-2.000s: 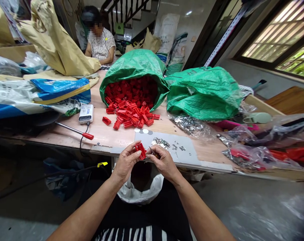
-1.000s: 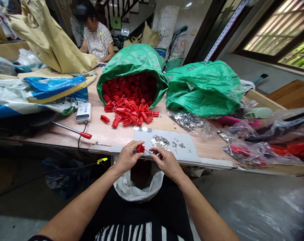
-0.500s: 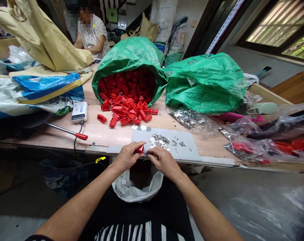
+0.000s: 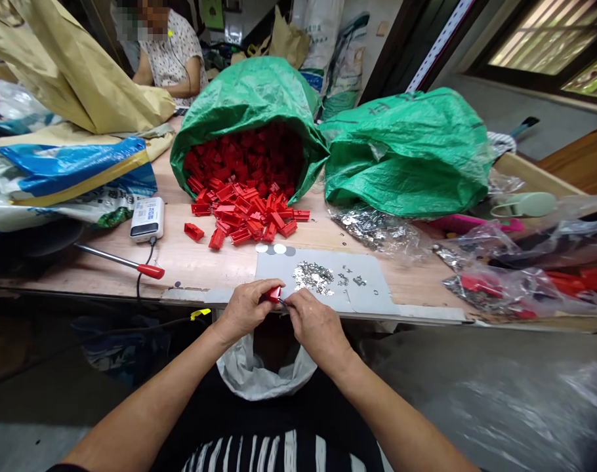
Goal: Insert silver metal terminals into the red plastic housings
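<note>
At the table's front edge my left hand (image 4: 247, 308) is closed on a small red plastic piece (image 4: 273, 294), its open end facing right. My right hand (image 4: 318, 326) pinches a thin dark metal-tipped tool (image 4: 283, 303), its tip at the end of the red piece. Most of the tool is hidden in my fingers. Just beyond my right hand, small shiny metal parts (image 4: 314, 276) lie in a heap on a grey mat (image 4: 377, 295). Further back, a green woven sack (image 4: 249, 88) lies on its side with many red plastic pieces (image 4: 239, 213) spilling out.
Below my hands a white bag (image 4: 259, 387) hangs open. On the left are a white power bank (image 4: 147, 219) with a cable and a red-tipped lever (image 4: 151, 270). A second green sack (image 4: 407, 157) and clear bags (image 4: 377, 233) fill the right. Another person (image 4: 173, 59) sits at the back left.
The tool's tip has moved closer against the red piece, and my right hand has shifted slightly left. The whole view has shifted slightly; the heaps look the same.
</note>
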The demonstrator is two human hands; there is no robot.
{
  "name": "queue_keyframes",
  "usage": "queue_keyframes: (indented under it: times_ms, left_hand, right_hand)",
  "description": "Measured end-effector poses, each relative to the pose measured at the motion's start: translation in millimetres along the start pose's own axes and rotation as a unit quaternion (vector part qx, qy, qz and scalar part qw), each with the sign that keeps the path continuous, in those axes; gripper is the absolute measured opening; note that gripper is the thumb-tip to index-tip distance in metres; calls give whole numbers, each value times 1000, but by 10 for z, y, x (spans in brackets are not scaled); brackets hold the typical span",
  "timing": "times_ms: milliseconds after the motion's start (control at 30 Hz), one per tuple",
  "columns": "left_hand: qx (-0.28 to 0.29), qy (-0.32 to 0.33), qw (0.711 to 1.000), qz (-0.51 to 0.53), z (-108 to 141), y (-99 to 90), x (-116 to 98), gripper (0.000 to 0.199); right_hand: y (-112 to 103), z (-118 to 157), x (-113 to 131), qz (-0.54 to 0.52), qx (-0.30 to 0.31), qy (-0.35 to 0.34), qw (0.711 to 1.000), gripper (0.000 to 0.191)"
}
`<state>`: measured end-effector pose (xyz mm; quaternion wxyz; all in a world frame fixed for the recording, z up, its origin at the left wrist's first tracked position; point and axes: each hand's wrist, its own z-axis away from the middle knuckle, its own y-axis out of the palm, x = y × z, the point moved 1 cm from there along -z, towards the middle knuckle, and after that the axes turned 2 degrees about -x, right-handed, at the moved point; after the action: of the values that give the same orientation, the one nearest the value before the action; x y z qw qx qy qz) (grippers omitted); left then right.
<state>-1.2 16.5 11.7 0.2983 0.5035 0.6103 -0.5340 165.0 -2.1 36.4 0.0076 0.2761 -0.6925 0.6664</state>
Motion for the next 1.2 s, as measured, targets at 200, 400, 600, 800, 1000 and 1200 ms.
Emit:
queue_keyframes:
  times_ms: [200, 400, 600, 800, 1000, 1200]
  left_hand:
    - [-25, -30, 999, 31, 2, 15, -9, 46]
    - [-35, -36, 998, 31, 61, 10, -69, 40]
    - [-64, -39, 997, 16, 215, -35, -160, 36]
    - [-79, -23, 996, 26, 260, -49, -273, 31]
    - [-102, -51, 990, 81, 315, -45, -400, 24]
    - [-107, -208, 876, 422, 354, -24, -478, 19]
  right_hand:
    - [37, -31, 39, -12, -4, 25, 1000, 14]
    - [28, -30, -119, -135, -4, -1, 991, 12]
    - [50, 117, -122, -185, -31, -17, 982, 18]
    - [37, 221, -118, -262, -10, -16, 965, 17]
    - [3, 280, -83, -324, 12, -3, 946, 21]
    - [-85, 292, -18, -338, 32, -15, 940, 42]
